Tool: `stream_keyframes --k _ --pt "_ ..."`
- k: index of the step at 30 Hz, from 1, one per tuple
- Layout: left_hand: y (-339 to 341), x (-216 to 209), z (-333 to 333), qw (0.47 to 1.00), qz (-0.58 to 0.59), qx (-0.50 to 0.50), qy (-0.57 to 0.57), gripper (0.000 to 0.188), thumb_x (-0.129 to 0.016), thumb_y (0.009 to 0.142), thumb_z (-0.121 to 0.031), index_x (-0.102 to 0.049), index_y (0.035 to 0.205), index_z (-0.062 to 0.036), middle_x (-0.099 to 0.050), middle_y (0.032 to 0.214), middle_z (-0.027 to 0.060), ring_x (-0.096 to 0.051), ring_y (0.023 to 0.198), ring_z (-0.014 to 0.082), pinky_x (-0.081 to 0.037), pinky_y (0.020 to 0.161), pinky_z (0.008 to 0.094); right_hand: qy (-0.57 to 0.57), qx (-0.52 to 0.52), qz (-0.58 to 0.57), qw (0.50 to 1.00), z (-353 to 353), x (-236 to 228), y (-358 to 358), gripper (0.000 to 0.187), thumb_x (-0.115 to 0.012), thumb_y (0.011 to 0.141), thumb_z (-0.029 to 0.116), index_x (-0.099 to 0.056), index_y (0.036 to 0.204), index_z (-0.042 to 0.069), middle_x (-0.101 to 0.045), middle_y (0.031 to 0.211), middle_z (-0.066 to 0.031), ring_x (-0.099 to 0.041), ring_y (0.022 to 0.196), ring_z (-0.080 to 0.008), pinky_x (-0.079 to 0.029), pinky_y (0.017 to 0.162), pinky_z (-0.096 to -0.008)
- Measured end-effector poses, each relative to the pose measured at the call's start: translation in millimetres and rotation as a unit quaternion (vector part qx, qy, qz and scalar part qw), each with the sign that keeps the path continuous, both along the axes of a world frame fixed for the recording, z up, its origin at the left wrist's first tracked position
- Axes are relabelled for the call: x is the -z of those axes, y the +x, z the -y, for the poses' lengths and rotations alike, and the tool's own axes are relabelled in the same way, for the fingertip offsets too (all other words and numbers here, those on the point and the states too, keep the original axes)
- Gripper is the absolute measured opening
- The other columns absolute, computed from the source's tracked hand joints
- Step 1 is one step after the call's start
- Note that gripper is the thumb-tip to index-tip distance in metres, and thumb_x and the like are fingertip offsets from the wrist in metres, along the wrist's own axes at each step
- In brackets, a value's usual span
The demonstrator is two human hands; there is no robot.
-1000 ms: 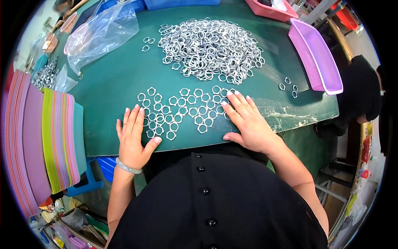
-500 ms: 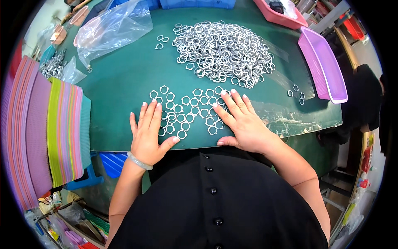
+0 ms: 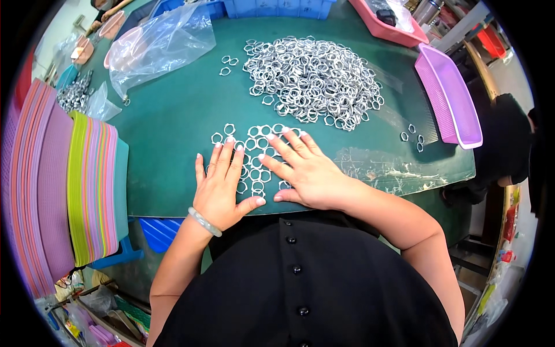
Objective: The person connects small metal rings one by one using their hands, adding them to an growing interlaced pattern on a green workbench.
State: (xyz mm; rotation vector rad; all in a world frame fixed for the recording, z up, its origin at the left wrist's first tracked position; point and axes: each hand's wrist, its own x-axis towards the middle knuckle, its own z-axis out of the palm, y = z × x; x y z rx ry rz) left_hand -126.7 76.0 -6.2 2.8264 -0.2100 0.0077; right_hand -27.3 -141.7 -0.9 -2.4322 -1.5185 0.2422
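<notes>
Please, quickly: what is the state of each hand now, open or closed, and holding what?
Left hand: open, flat on the rings, holding nothing.
Right hand: open, flat on the rings, holding nothing.

Clear plastic bag [image 3: 162, 43] — crumpled, empty-looking — lies at the mat's far-left corner.

left hand [image 3: 221, 186]: flat, palm down, fingers spread, bracelet on wrist | right hand [image 3: 303, 171]: flat, palm down, fingers spread forward | forearms: both enter from lower edge
</notes>
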Motion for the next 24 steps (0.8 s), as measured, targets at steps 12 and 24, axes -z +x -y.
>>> stream_keyframes --k 12,24 --pt "6 -10 2 1.0 0.015 -0.01 0.007 0.095 -0.066 0.074 -0.061 -0.034 0.145 -0.005 -0.025 0.151 0.0242 -0.023 0.139 0.0441 -0.011 0.109 0.0642 0.084 0.081 0.171 0.978 -10 -6 47 0.056 -0.065 0.084 0.029 -0.049 0.132 0.006 -0.042 0.142 -0.0167 -0.035 0.135 -0.0354 -0.025 0.111 -0.0514" --pt "45 -10 35 0.989 0.013 0.146 0.033 0.054 -0.063 0.085 -0.037 -0.049 0.137 -0.026 -0.036 0.148 0.0122 -0.036 0.136 0.0324 -0.02 0.108 0.0632 0.101 0.016 0.138 0.985 40 -4 59 0.027 -0.057 0.078 0.011 -0.067 0.103 0.004 -0.057 0.123 -0.0131 -0.047 0.125 -0.0305 -0.035 0.107 -0.0427"
